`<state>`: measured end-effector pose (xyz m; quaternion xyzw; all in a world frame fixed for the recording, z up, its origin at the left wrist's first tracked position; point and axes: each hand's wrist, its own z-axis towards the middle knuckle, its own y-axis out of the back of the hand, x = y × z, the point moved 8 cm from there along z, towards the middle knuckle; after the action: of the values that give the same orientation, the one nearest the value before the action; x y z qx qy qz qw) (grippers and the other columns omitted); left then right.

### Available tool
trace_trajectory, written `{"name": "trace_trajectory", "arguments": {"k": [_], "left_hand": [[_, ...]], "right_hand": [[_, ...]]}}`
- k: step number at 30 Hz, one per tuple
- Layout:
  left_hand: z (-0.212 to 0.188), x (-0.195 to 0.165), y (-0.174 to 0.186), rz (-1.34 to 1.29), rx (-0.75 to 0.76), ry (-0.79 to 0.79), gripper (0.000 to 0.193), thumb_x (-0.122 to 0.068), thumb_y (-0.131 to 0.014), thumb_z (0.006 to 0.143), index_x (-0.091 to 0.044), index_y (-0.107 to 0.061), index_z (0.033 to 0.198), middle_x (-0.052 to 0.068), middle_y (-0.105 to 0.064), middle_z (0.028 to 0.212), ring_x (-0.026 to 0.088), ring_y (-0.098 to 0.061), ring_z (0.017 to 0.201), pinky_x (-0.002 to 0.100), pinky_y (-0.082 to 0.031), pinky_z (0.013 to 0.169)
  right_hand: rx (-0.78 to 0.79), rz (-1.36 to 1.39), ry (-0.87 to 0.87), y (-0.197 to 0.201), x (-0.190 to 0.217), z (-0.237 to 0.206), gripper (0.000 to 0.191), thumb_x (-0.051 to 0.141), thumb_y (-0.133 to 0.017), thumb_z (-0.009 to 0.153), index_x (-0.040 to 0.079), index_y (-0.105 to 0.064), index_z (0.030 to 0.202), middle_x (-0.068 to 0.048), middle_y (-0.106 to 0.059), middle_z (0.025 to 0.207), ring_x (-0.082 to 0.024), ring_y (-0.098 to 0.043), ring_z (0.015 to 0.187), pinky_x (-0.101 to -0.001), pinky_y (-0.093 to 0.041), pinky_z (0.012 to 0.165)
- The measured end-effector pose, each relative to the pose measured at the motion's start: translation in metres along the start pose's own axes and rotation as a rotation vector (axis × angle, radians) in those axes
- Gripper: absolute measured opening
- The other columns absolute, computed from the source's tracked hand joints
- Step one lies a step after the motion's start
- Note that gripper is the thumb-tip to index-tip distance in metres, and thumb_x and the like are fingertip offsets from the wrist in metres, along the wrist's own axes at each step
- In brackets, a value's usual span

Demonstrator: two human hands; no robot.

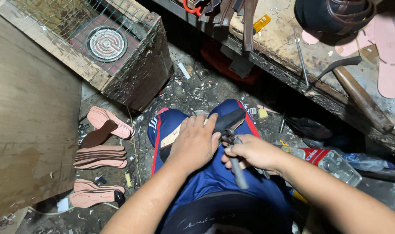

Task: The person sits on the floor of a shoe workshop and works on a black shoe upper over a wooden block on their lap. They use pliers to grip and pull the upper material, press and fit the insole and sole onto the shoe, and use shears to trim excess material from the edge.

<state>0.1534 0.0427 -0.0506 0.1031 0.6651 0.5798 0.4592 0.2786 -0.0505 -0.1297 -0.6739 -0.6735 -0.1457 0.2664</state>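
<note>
A dark shoe [227, 121] with a pale sole edge lies across the person's lap at the middle of the frame, its black upper pointing to the upper right. The left hand [195, 143] lies on top of it, fingers curled and pressing it down. Just right of it, the right hand [249, 151] is closed around grey pliers [234, 149], whose tip touches the shoe.
</note>
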Motion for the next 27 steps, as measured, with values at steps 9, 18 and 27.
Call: {"name": "trace_trajectory", "arguments": {"k": [9,18,27], "left_hand": [[0.009,0.013,-0.003,-0.132,0.025,0.100,0.053,-0.038,-0.063,0.092,-0.001,-0.060,0.130,0.021,-0.061,0.118,0.040,-0.054,0.115,0.050,-0.038,0.104],[0.004,0.005,-0.008,-0.035,0.007,0.044,0.055,-0.039,-0.064,0.090,0.002,-0.062,0.126,0.021,-0.060,0.114,0.039,-0.054,0.114,0.050,-0.039,0.102],[0.020,0.021,-0.014,-0.144,0.134,0.226,0.049,-0.050,-0.060,0.090,-0.007,-0.069,0.113,0.019,-0.063,0.110,0.040,-0.055,0.108,0.051,-0.040,0.095]], "right_hand": [[-0.569,-1.004,0.474,0.004,0.027,-0.021,0.031,0.023,-0.059,0.090,-0.001,-0.061,0.110,-0.028,-0.069,0.094,-0.047,-0.066,0.093,-0.0518,-0.052,0.084],[-0.026,0.142,-0.009,0.001,-0.015,-0.003,0.020,0.020,-0.060,0.089,0.008,-0.065,0.104,-0.008,-0.071,0.081,-0.020,-0.068,0.066,-0.0379,-0.060,0.061],[-0.506,-1.008,0.240,0.012,0.015,-0.018,0.034,0.032,-0.061,0.095,0.001,-0.062,0.110,-0.023,-0.071,0.095,-0.044,-0.068,0.097,-0.0509,-0.052,0.089]]}}
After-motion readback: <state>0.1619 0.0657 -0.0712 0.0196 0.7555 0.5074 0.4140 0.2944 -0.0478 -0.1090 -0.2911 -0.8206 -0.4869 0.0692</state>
